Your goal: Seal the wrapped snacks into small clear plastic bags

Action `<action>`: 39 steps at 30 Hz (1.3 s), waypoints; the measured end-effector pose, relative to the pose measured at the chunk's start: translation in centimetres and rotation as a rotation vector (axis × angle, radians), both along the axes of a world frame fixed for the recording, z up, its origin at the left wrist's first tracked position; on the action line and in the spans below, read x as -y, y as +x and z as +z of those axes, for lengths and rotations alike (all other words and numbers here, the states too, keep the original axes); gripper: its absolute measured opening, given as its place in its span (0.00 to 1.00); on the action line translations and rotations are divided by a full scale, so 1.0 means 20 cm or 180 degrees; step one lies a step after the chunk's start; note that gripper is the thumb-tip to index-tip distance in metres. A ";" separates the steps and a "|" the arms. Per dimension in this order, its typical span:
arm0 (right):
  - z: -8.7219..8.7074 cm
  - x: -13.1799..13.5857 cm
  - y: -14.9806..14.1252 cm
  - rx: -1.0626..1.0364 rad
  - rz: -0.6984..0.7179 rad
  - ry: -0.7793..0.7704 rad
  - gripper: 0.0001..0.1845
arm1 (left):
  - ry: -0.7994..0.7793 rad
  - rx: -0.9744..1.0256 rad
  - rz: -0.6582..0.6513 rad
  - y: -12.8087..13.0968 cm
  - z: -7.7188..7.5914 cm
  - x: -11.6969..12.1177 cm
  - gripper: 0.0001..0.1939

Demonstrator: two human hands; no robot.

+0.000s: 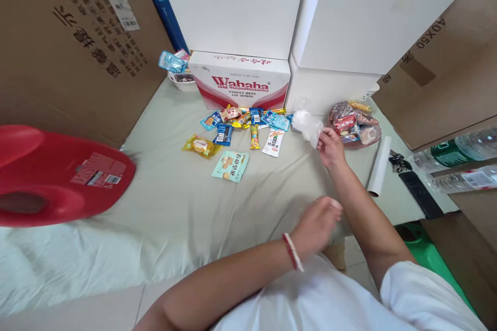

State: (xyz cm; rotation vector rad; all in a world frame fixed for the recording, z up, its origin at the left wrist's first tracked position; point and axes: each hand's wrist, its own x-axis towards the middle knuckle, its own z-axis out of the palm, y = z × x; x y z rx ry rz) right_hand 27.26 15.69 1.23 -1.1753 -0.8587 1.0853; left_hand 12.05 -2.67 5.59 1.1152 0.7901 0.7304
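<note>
My right hand (331, 148) pinches the edge of a crumpled white plastic bag (306, 123) at the right end of a pile of wrapped snacks. My left hand (316, 223), a red-and-white bracelet on its wrist, is closed in a loose curl near the table's front edge; nothing shows in it. Close to the bag are blue snack packets (278, 121) and a white packet (274, 142). Nearer to me lie a light green pouch (230, 166) and a yellow wrapped snack (202, 146). Just right of my right hand sits a clear bag of packaged food (355, 125).
A Wahaha carton (240, 80) stands behind the snacks, beside white boxes (345, 20). At left are a red jug (58, 176) and a filled bowl (183, 83). A white roll (379, 166), keys (399, 162), a black strip-like object (421, 194) and plastic bottles (454, 152) lie right.
</note>
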 end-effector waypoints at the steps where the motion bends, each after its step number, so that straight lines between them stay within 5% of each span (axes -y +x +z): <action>1: 0.00 0.10 0.00 0.0104 0.0097 0.0088 0.16 | -0.0340 0.0118 0.0276 -0.07 -0.02 -0.06 0.24; 4: -0.02 0.43 -0.02 0.0804 0.0646 0.0214 0.10 | -0.0896 0.0251 0.1241 -0.24 -0.08 -0.22 0.27; 7: -0.04 0.68 -0.09 0.1464 0.1279 0.0220 0.08 | -0.1066 0.0414 0.1165 -0.32 -0.15 -0.30 0.28; 10: -0.07 0.77 -0.13 0.1378 0.1170 0.0003 0.09 | -0.0949 0.0430 0.1289 -0.32 -0.24 -0.29 0.24; 14: -0.11 0.76 -0.11 0.0626 0.0760 -0.0400 0.13 | -0.1125 0.0586 0.1763 -0.39 -0.32 -0.26 0.22; 20: -0.11 0.72 -0.05 -0.0142 0.0743 -0.0683 0.18 | -0.0995 0.1079 0.1928 -0.58 -0.27 -0.21 0.17; 25: -0.10 0.71 0.02 0.1039 0.1244 -0.0445 0.14 | -0.0765 0.1122 0.1929 -0.67 -0.25 -0.14 0.14; 30: 0.07 0.68 0.01 0.2411 0.0227 0.0551 0.12 | -0.0343 0.1070 0.1858 -0.70 -0.22 -0.11 0.12; 32: 0.13 0.67 -0.07 0.2486 0.0499 0.0664 0.14 | -0.0161 0.1096 0.1762 -0.70 -0.20 -0.11 0.09; 35: 0.12 0.63 -0.21 0.2123 0.1168 0.0235 0.18 | 0.0065 0.1207 0.1597 -0.69 -0.17 -0.11 0.08; 39: 0.05 0.51 -0.28 0.0793 0.0661 -0.0095 0.20 | 0.0167 0.1414 0.1337 -0.73 -0.12 -0.11 0.09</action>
